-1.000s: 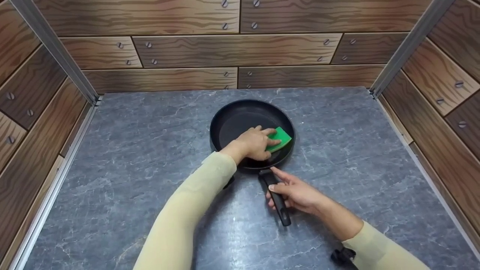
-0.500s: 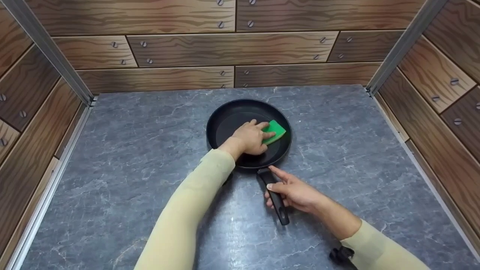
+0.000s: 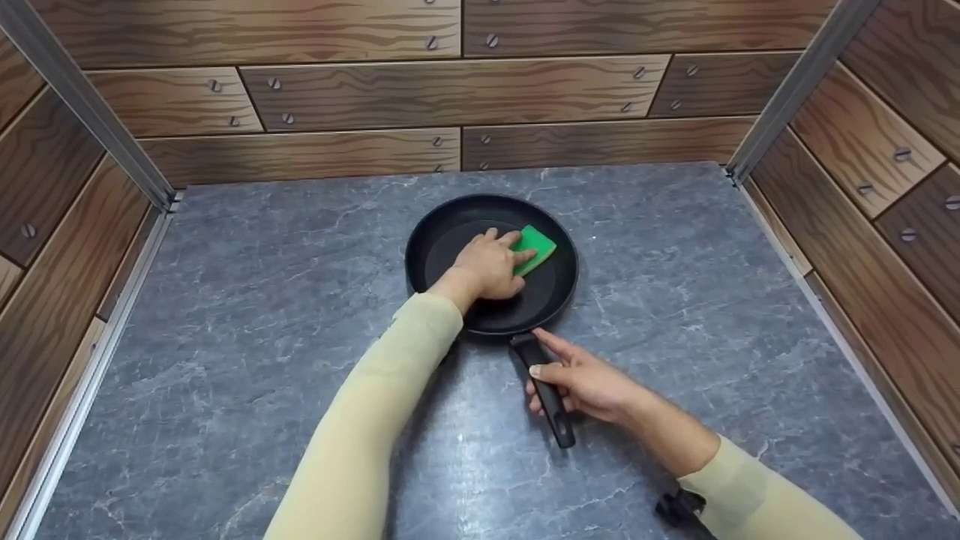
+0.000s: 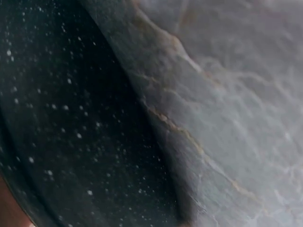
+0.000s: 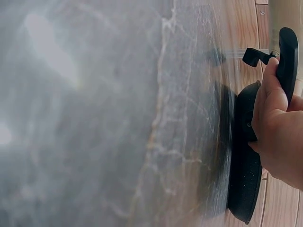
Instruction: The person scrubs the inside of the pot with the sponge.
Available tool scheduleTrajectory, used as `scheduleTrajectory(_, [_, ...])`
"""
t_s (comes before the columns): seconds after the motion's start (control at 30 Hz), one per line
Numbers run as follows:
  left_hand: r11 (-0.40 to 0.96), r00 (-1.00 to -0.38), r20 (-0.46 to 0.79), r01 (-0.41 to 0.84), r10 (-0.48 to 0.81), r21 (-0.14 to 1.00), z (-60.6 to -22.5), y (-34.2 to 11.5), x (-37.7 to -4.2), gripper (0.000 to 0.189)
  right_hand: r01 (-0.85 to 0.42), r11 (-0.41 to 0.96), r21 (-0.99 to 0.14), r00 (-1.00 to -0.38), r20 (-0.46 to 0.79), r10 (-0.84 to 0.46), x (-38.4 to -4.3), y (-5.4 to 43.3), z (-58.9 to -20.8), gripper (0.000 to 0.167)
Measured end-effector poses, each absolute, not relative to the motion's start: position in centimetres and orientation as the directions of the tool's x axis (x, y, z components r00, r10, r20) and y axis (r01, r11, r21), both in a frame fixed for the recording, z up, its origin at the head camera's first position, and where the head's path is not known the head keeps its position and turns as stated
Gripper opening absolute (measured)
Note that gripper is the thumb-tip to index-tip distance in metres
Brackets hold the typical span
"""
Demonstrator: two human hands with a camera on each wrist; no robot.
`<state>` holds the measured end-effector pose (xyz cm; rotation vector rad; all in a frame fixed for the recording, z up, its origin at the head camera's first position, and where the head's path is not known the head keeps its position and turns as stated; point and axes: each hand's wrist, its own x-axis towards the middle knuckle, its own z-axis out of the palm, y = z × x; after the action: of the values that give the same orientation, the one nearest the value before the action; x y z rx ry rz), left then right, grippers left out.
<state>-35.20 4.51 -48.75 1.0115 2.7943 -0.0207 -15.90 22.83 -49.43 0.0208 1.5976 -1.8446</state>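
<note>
A black frying pan (image 3: 450, 221) sits on the table with its handle (image 3: 556, 420) toward the person. Inside it my left hand (image 3: 487, 266) holds a green sponge (image 3: 536, 244) against the pan's floor, two fingers laid over its top and the thumb at its near edge. The palm hides part of the sponge. My right hand (image 3: 592, 386) grips the handle near the pan, thumb on top and index finger stretched along it toward the rim. In the right wrist view, the right hand (image 5: 279, 137) wraps the handle (image 5: 287, 66). The left wrist view shows mostly the pan's dark speckled side (image 4: 80, 118).
The grey marbled table (image 3: 262, 315) extends around the pan. Wood-patterned walls (image 3: 360, 97) stand at the back and both sides, with metal posts (image 3: 90, 105) at the back corners. A black wrist mount (image 3: 681, 508) hangs by the right sleeve.
My left hand has slid the sponge away from the person and a little left, across the pan's floor. My right hand keeps its grip on the handle. The whole view has shifted slightly.
</note>
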Motion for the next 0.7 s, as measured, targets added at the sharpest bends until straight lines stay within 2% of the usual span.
scheduleTrajectory(0.3, [0.811, -0.796, -0.157, 0.581, 0.584, 0.069, -48.8, 3.6, -35.7, 0.063, 0.495, -0.004, -0.869, -0.762, -0.432, -0.483, -15.9, 23.2, -49.5, 0.091])
scheduleTrajectory(0.7, [0.856, -0.848, -0.122, 0.515, 0.516, 0.038, -48.6, 1.7, -36.4, 0.065, 0.491, -0.033, -0.871, -0.771, -0.416, -0.482, -15.8, 23.0, -49.7, 0.091])
